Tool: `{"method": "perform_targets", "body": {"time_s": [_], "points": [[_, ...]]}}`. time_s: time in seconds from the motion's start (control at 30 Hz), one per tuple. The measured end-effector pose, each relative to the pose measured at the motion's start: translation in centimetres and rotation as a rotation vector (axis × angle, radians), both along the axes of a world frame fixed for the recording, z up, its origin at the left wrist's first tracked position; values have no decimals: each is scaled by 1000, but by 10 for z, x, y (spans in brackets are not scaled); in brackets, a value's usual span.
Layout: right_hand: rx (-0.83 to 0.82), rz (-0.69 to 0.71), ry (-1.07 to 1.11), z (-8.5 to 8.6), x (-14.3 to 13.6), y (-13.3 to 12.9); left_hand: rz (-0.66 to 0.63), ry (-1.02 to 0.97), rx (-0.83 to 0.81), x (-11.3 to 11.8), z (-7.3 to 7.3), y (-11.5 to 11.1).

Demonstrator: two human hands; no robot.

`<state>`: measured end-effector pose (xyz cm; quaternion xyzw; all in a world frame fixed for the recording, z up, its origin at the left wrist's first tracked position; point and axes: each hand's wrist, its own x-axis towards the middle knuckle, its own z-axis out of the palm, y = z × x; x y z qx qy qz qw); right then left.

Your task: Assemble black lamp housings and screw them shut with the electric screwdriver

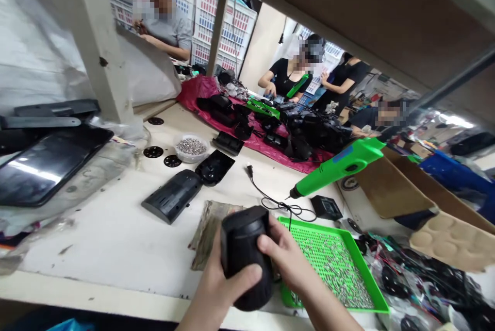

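A rounded black plastic housing (243, 248) is held upright near the table's front edge. My left hand (218, 284) wraps it from below, thumb across its front. My right hand (286, 256) grips its right side with fingers on top. Just right of the hands lies a green perforated screw tray (340, 264) holding several small screws. A green electric screwdriver (336, 166) hangs tilted above the tray, tip pointing down-left. A thin black cable (270, 199) runs across the table behind the housing.
Two black plastic shells (174, 194) (214, 166) and a bowl of small metal parts (191, 147) lie further back. A dark screen (46, 163) rests at left. Black parts cover a red cloth (266, 140). Several people work beyond. Cardboard (390, 189) sits at right.
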<state>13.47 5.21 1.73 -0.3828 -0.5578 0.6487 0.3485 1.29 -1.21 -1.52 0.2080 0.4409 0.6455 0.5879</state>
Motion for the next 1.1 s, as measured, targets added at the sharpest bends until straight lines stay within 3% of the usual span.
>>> {"method": "perform_targets", "body": {"time_s": [0.13, 0.33, 0.57, 0.73, 0.83, 0.9, 1.0, 1.1], "points": [[-73, -69, -31, 3, -13, -1, -26, -297, -176, -11, -5, 4], [-278, -165, 61, 7, -19, 0, 128, -569, -325, -20, 0, 15], [-29, -180, 135, 20, -14, 4, -18, -637, -228, -26, 0, 22], [86, -134, 9, 23, -5, -2, -4, -590, -199, -27, -5, 22], [84, -109, -98, 20, -3, -7, 18, -454, -199, -27, -18, 13], [65, -91, -128, 20, -2, -8, -60, -352, -194, -27, -28, 4], [22, -21, -48, 23, -2, -7, -139, -224, -125, -25, -34, -7], [0, 51, 87, 25, -3, -5, -106, -140, -91, -20, -28, -10]]}}
